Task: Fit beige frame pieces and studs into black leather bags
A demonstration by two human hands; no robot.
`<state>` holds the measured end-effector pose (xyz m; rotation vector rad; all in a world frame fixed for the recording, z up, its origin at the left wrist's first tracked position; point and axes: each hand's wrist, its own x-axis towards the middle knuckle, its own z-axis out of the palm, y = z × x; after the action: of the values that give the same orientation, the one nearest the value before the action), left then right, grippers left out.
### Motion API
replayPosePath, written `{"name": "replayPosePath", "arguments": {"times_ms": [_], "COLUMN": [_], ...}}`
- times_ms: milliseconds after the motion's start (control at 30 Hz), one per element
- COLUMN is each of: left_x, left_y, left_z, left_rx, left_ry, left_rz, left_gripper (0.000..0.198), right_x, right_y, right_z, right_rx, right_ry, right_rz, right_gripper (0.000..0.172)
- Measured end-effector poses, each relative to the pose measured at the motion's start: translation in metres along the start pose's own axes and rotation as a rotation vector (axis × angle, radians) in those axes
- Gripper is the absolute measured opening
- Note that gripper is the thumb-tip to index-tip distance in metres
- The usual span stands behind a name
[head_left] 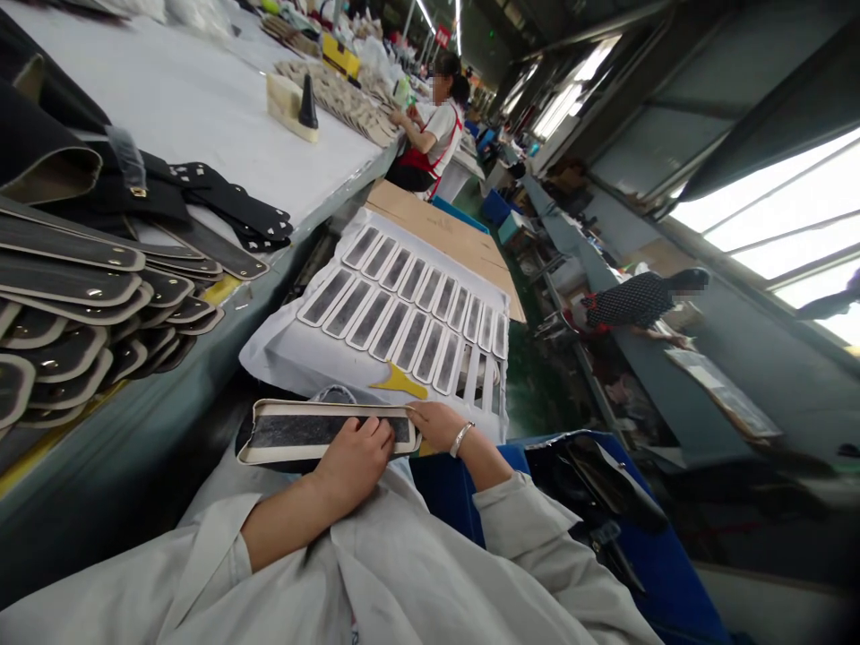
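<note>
Across my lap lies a long, narrow piece with a raised cream rim and a dark grey inner strip (296,432); it looks like the bottom of a bag, with dark material under it. My left hand (359,457) presses on the strip near the right end, its fingers bent against the surface. At that same end, the fingers of my right hand (436,425) are closed around the rim corner. Just beyond is a white-covered board (288,345) with rows of similar grey strips with pale borders (396,329). A yellow flat tool (401,382) rests at its near edge.
On the left, a white-topped table (194,98) carries stacked dark straps with pale edges (73,305) and a pale block (292,106). A blue bin (645,537) with dark pieces stands at my right. One person (436,134) sits ahead; another (632,300) works at the right bench.
</note>
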<state>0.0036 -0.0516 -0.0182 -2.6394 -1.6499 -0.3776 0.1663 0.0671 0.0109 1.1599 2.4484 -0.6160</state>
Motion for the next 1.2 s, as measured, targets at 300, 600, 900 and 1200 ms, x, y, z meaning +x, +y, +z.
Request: {"name": "replayPosePath", "arguments": {"times_ms": [300, 600, 900, 1200], "left_x": [0.0, 0.002, 0.003, 0.001], "left_y": [-0.001, 0.001, 0.001, -0.005], "left_z": [-0.002, -0.003, -0.005, -0.002], "left_rx": [-0.015, -0.013, -0.02, -0.084], "left_ry": [-0.003, -0.026, -0.052, -0.03], "left_rz": [0.001, -0.015, -0.011, -0.053], "left_gripper": [0.024, 0.024, 0.028, 0.028], "right_x": [-0.015, 0.008, -0.011, -0.015], "right_y": [-0.002, -0.009, 0.007, -0.002], "right_z": [-0.013, -0.02, -0.004, 0.009], "right_rx": [0.154, 0.17, 0.566, 0.637], "right_ry": [0.035, -0.075, -0.238, -0.183], "right_rz": [0.092, 0.072, 0.274, 0.32], "right_gripper": [0.045, 0.031, 0.036, 0.027]}}
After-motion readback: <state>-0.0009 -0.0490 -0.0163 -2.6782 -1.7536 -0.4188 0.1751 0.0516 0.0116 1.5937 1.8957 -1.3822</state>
